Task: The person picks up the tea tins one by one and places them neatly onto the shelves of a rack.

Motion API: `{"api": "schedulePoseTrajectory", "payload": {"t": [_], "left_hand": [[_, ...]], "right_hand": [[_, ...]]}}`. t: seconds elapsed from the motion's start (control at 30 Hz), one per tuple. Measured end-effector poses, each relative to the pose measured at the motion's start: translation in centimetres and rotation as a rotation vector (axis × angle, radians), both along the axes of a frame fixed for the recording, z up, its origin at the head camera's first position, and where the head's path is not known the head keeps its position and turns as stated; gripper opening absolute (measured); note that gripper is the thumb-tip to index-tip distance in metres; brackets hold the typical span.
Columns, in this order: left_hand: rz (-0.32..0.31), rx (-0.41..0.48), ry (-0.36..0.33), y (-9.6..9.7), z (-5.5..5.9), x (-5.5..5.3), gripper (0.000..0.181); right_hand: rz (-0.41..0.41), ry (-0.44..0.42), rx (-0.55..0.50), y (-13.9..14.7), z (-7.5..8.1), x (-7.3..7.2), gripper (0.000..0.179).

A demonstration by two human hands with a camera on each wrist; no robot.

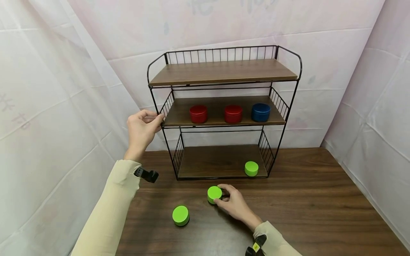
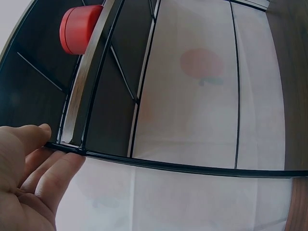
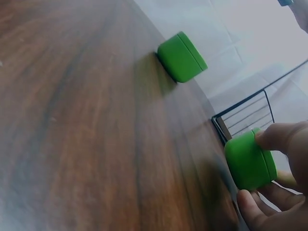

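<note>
My left hand grips the black wire frame of a three-tier shelf rack at its left front post, level with the middle shelf. In the left wrist view, the thumb and fingers pinch the rail at the shelf's corner. In front of the rack, my right hand holds a round green tin by its sides, thumb and fingers around it. Closer to me on the wooden table lies a second green tin, to the left. A third green tin stands at the right front of the bottom shelf.
Two red tins and a blue tin stand on the middle shelf. The top shelf is brown board with a wire rail behind. The wooden table extends to the right, and white printed cloth hangs around the sides and back.
</note>
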State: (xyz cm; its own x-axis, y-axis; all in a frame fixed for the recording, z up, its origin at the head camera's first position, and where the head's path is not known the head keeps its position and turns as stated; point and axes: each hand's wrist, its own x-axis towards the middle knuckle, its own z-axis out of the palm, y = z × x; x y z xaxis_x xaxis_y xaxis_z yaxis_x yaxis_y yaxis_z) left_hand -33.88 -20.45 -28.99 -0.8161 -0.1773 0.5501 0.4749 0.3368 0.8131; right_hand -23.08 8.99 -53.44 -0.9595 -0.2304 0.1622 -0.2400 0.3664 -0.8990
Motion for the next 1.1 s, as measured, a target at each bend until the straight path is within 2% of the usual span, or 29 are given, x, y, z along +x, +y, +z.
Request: {"api": "schedulePoseTrajectory", "payload": {"t": [0.37,0.7,0.93,1.1], "left_hand": [[0.002,-0.021,0.010,0.1,-0.2,-0.1,0.021],[-0.013,0.006,0.012,-0.1,-0.2,0.0,0.020],[-0.008,-0.002,0.007,0.0,-0.2,0.0,0.020],[-0.004,-0.002,0.007,-0.1,-0.2,-0.1,0.021]], "right_hand": [[-0.102,-0.002,-0.077,0.7,-0.1,-1.3,0.053],[-0.184,0.002,-0.072,1.5,0.3,-2.5,0.055],[-0.272,0.009,-0.047,1.9,0.8,-3.5,0.056],[-0.307,0.014,-0.040,2.1,1.0,-3.9,0.054]]}}
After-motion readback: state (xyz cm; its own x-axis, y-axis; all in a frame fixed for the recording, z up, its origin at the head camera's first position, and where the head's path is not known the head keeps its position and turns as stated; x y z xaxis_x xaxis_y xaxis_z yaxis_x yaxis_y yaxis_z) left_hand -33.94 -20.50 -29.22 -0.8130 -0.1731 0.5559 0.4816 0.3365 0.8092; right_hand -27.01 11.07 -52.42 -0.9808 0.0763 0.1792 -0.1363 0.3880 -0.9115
